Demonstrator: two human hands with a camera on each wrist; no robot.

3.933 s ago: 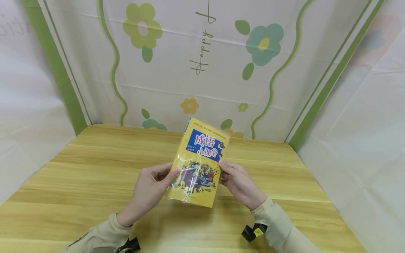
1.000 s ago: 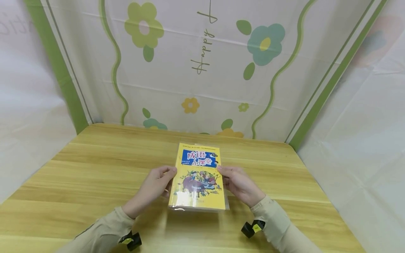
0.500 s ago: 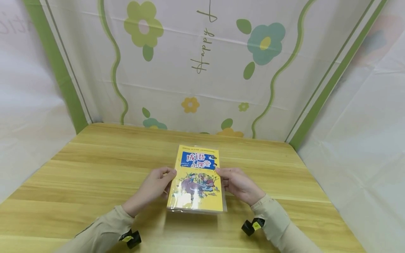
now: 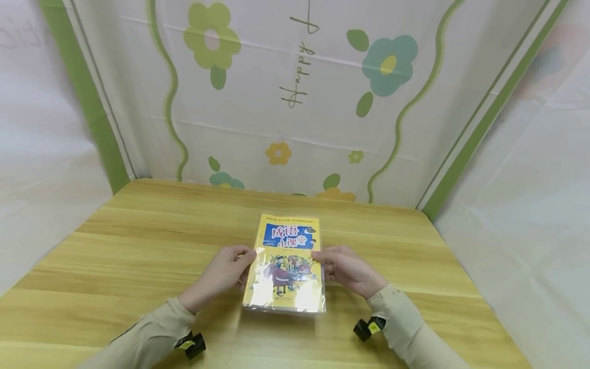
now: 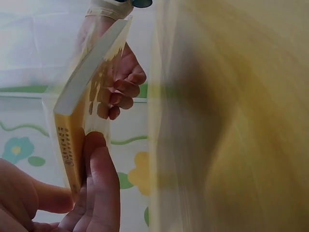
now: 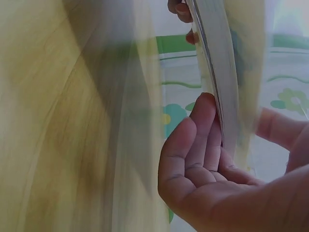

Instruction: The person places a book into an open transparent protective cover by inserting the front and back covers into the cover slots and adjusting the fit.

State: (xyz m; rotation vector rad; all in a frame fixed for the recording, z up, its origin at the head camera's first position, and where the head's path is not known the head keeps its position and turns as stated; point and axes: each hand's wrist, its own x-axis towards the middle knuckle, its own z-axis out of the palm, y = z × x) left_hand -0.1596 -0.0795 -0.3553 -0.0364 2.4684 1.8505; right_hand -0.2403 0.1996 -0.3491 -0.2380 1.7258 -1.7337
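Note:
Between both hands is a yellow paperback book [image 4: 286, 266] in a clear plastic cover, with a blue title panel and a drawing of figures on its front. My left hand [image 4: 226, 274] grips its left edge, thumb on the front cover and fingers underneath. On the opposite edge my right hand [image 4: 348, 269] pinches it the same way. The left wrist view shows the spine of the book [image 5: 70, 140] held above the table, fingers behind it. In the right wrist view the page edges of the book [image 6: 222, 72] face the palm, and the fingers support its back.
A wood-grain table [image 4: 138, 246] spreads under the hands. Behind it hangs a white cloth [image 4: 258, 102] printed with flowers and lettering, and plain pale cloth [image 4: 530, 205] walls the right side. Small black cameras [image 4: 369, 328] are strapped at the wrists.
The book was raised and tilted to the right several seconds ago; it is now lower and nearly straight. Over the last second it has shifted only slightly, with both hands still holding it.

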